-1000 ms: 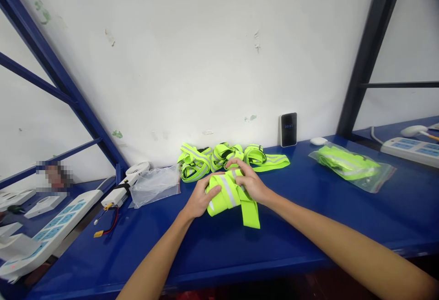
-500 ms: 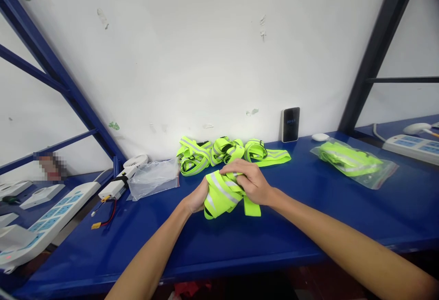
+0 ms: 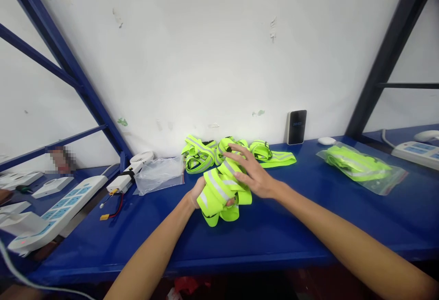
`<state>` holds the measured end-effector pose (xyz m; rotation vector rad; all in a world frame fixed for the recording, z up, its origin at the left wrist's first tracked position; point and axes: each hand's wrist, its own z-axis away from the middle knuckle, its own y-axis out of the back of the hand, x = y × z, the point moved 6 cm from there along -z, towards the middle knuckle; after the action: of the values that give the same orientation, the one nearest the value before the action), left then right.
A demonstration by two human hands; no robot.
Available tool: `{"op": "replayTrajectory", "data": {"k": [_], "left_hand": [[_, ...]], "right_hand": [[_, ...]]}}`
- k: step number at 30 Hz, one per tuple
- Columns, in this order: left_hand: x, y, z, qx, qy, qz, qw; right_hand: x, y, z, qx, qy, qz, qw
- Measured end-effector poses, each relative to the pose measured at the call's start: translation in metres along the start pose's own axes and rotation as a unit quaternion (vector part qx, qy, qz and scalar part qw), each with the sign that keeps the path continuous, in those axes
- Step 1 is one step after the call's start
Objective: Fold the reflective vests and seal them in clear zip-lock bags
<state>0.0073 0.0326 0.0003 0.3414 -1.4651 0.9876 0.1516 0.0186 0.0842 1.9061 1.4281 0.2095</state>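
A bundle of neon-yellow reflective strap with silver stripes is gathered over the blue table, its loops hanging at the lower side. My left hand grips it from the left and beneath; a fingertip shows under the folds. At its upper right, my right hand has its fingers stretched and spread, the thumb close to the strap; whether it touches I cannot tell. Behind lie more reflective straps: a coil at left, a partly hidden one in the middle, and one with a flat tail at right.
A clear plastic bag lies at left beside a small white fan and a wired white battery pack. At right rests a bagged strap. A dark-screened device leans by the wall; a power strip sits far left.
My right hand has let go of the strap and spread its fingers. The bundle has turned in my left hand, and the loose end at its right now hangs as loops. The view has shifted slightly.
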Motion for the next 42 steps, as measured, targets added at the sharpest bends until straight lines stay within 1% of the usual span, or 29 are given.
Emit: {"op": "replayTrajectory", "data": {"k": [2, 4, 6, 8, 12, 16, 19, 23, 26, 28, 31, 33, 35, 37, 38, 39, 42], "left_hand": [[0.007, -0.006, 0.000, -0.048, 0.000, 0.040, 0.998], [0.012, -0.007, 0.000, -0.075, -0.005, 0.066, 0.995], [0.013, -0.003, 0.000, -0.070, -0.011, 0.070, 0.995], [0.010, 0.002, 0.000, -0.060, -0.002, 0.064, 0.996], [0.004, 0.008, -0.001, -0.040, 0.019, 0.045, 0.998], [0.004, 0.007, 0.001, -0.030, 0.027, 0.029, 0.999], [0.004, 0.002, 0.002, -0.053, 0.053, 0.027, 0.997], [0.000, 0.001, 0.002, -0.101, 0.082, 0.045, 0.991], [0.000, -0.001, 0.001, -0.118, 0.076, 0.058, 0.988], [0.005, -0.004, 0.001, -0.116, 0.043, 0.063, 0.990], [0.014, -0.009, 0.000, -0.104, -0.010, 0.070, 0.992], [0.019, -0.010, 0.000, -0.090, -0.032, 0.074, 0.993], [0.021, -0.007, -0.001, -0.075, -0.047, 0.074, 0.993], [0.022, -0.002, 0.000, -0.064, -0.057, 0.068, 0.994], [0.022, 0.001, 0.000, -0.061, -0.056, 0.063, 0.995], [0.021, 0.003, 0.001, -0.060, -0.051, 0.058, 0.995], [0.020, 0.005, 0.003, -0.063, -0.035, 0.047, 0.996]], "right_hand": [[0.008, 0.002, 0.002, -0.065, -0.025, -0.024, 0.997], [0.011, 0.000, 0.006, -0.134, -0.025, -0.018, 0.991], [0.009, -0.006, 0.011, -0.180, -0.006, 0.015, 0.984], [0.005, -0.011, 0.012, -0.187, 0.025, 0.056, 0.980], [-0.001, -0.014, 0.010, -0.159, 0.071, 0.114, 0.978], [-0.007, -0.009, 0.007, -0.114, 0.107, 0.146, 0.977], [-0.014, -0.006, 0.007, -0.070, 0.153, 0.168, 0.971], [-0.023, -0.004, 0.009, -0.011, 0.199, 0.208, 0.958], [-0.031, -0.002, 0.011, 0.046, 0.233, 0.195, 0.952], [-0.031, 0.001, 0.012, 0.098, 0.220, 0.159, 0.957], [-0.019, 0.009, 0.010, 0.162, 0.132, 0.109, 0.972], [-0.011, 0.011, 0.009, 0.160, 0.089, 0.075, 0.980], [-0.008, 0.008, 0.008, 0.117, 0.080, 0.045, 0.989], [-0.007, 0.003, 0.009, 0.065, 0.084, 0.032, 0.994], [-0.007, 0.001, 0.010, 0.052, 0.087, 0.032, 0.994], [-0.008, 0.001, 0.012, 0.053, 0.093, 0.034, 0.994], [-0.014, 0.005, 0.016, 0.089, 0.130, 0.044, 0.987]]}}
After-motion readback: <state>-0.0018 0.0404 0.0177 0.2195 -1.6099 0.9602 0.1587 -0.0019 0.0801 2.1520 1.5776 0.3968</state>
